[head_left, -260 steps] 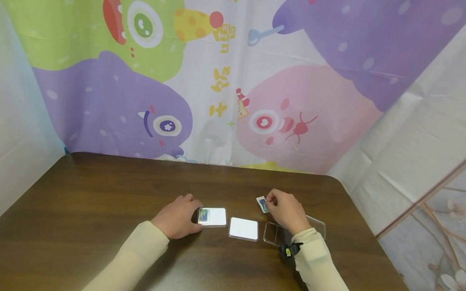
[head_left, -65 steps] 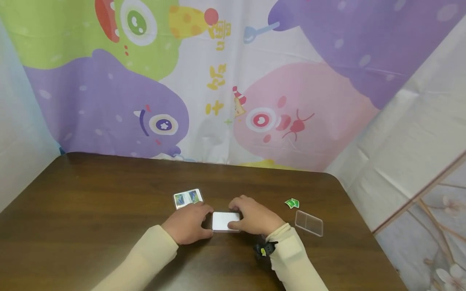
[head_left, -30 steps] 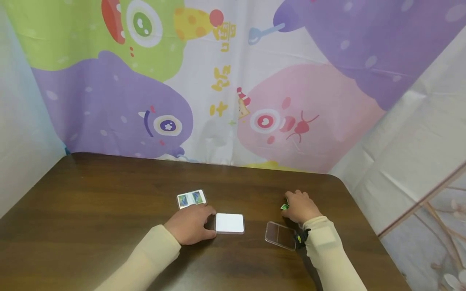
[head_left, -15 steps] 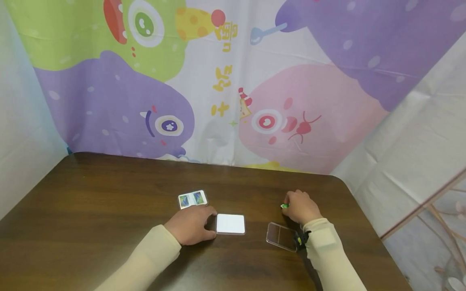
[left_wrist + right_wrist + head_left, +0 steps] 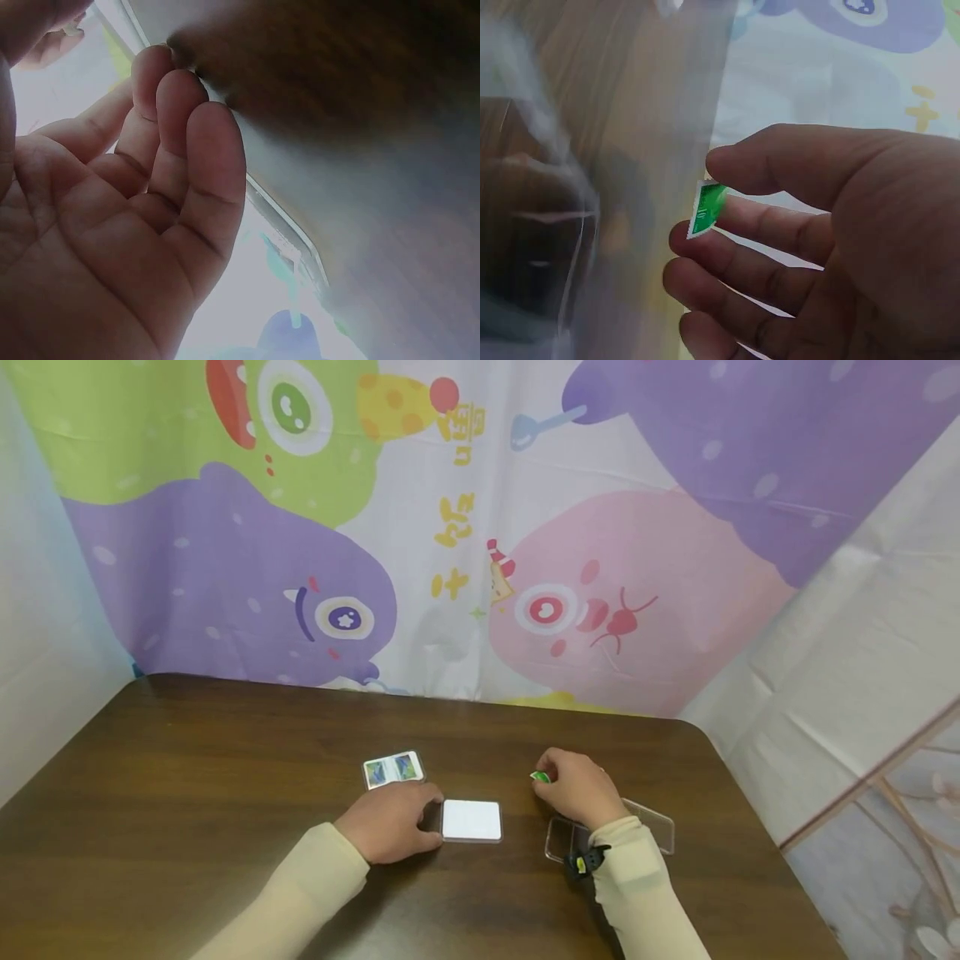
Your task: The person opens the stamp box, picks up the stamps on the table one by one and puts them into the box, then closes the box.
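Note:
Between the thumb and fingers of my right hand (image 5: 581,789) is a green postage stamp (image 5: 706,210) with a toothed white edge. Part of the stamp is hidden by the thumb. On the brown table, my left hand (image 5: 390,822) holds a clear case with a white insert (image 5: 471,821) at its left side, thumb by the near corner and forefinger by the far one. Behind that hand lies another clear case (image 5: 393,769) bearing two blue-green stamps on white, its near edge covered by the hand. The left wrist view shows the fingers bent slightly, side by side.
Two transparent covers lie to the right: one cover (image 5: 553,837) is partly under the right wrist, the other cover (image 5: 656,827) beyond the forearm. A cartoon curtain (image 5: 442,643) hangs behind the table (image 5: 262,735), and pale cloth flanks both sides.
After placing its grip on the green stamp at the right, my right hand has carried it leftward over the covers. Earlier, the stamped case was moved back and the white-insert case brought to the left hand.

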Demonstrator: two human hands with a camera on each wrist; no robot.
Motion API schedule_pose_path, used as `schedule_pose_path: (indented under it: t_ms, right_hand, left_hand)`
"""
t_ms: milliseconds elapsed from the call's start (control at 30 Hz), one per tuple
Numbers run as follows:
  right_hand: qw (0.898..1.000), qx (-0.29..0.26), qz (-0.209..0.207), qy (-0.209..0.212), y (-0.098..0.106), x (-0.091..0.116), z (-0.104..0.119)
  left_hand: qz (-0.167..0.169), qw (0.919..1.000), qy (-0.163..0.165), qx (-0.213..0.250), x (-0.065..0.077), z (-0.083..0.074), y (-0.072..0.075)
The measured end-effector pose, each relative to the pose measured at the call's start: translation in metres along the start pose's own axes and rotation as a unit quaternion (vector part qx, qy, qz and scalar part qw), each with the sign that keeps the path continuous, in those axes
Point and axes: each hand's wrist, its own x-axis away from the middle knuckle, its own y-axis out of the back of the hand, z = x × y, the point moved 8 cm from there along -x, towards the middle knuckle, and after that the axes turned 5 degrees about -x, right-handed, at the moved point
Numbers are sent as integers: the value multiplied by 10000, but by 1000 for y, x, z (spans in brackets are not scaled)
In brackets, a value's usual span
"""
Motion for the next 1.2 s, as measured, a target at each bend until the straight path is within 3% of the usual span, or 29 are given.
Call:
schedule_pose_path:
  t_ms: [200,433,1033,1200]
  right_hand:
    - [9998,21,147,92,-17,2,16]
    - [9996,46,225,189,-25,5,19]
    - [9987,-62,492,149,-24,6,18]
    - [9982,-91,600,21,-26,7,16]
  left_hand:
    - [-64,10000,-28,2,1,2,1]
    - [-46,9999,97,-56,0,5,0]
    - [45,9997,220,-29,0,5,-4]
    - [77,9999,64,-4,-1,1,-4]
